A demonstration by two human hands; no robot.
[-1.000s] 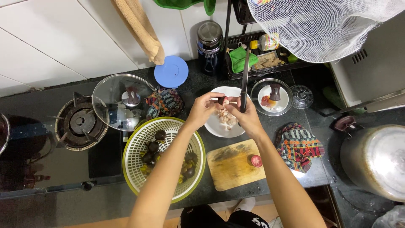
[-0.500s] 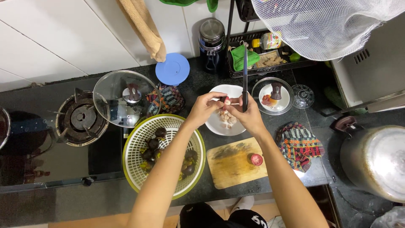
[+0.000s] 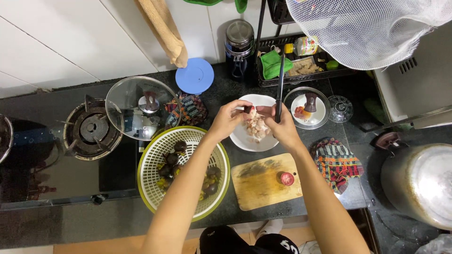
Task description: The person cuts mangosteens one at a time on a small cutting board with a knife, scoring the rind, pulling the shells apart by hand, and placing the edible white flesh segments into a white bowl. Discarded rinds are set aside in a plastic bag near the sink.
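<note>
My left hand (image 3: 229,116) is curled shut around a small dark-skinned fruit piece (image 3: 248,111), fingertips pinching it, held directly over the white plate (image 3: 245,141) so that whatever comes loose falls onto the pale peeled pieces (image 3: 257,128) already heaped there. My right hand (image 3: 281,126) is closed around the handle of a knife (image 3: 280,89), the dark blade pointing away from me and clear of the fruit; its thumb and forefinger also reach in to meet the fruit piece, so both hands work the same item over the plate. Whether the blade touches the fruit I cannot tell. Just below my right wrist lies the wooden cutting board (image 3: 263,181), stained, with a cut red-fleshed half (image 3: 286,178) resting face up on it, near at hand. Under my left forearm sits the green-and-white colander (image 3: 150,164) holding the dark whole fruits (image 3: 172,157), placed within easy reach of that hand. Beyond my right hand stands a small metal dish (image 3: 320,117) with scraps and a dark item in it. Farther left of my left hand, a glass lid (image 3: 127,101) leans by the gas burner (image 3: 92,129) on the dark desk (image 3: 221,89). A patterned cloth (image 3: 336,162) lies to the right of my right arm.
</note>
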